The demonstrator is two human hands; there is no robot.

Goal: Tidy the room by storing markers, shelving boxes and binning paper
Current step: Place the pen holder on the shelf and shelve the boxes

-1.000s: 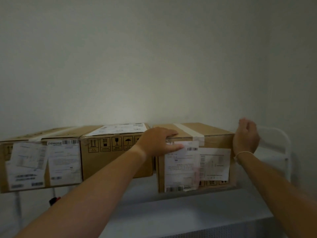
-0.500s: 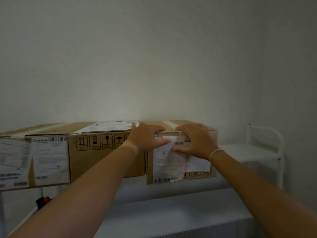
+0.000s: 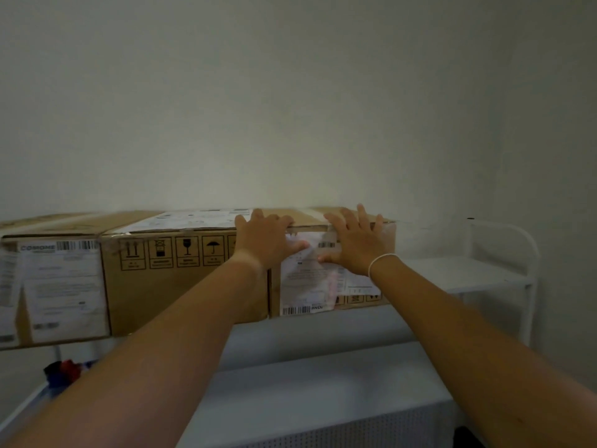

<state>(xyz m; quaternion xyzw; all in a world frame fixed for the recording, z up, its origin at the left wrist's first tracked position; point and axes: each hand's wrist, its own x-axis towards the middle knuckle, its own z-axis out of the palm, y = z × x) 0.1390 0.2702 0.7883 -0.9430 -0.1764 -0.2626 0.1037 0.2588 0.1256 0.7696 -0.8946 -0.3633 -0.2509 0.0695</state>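
Observation:
Three brown cardboard boxes stand side by side on a white shelf (image 3: 468, 270) against the wall. The right box (image 3: 307, 292) carries white shipping labels on its front. My left hand (image 3: 265, 240) lies flat on that box's upper left front corner, fingers over the top edge. My right hand (image 3: 355, 244) presses flat on the front face beside it, fingers spread. The middle box (image 3: 181, 292) touches the right box, and the left box (image 3: 64, 286) sits further left. Red and blue markers (image 3: 66, 370) show below the shelf at the lower left.
The shelf's bare right end runs to a curved white rail (image 3: 529, 253). A white perforated surface (image 3: 323, 399) lies below and in front of me. The plain wall is right behind the boxes.
My right hand moved from the right box's right side to its front face. The box has slid back and left, up against the middle box.

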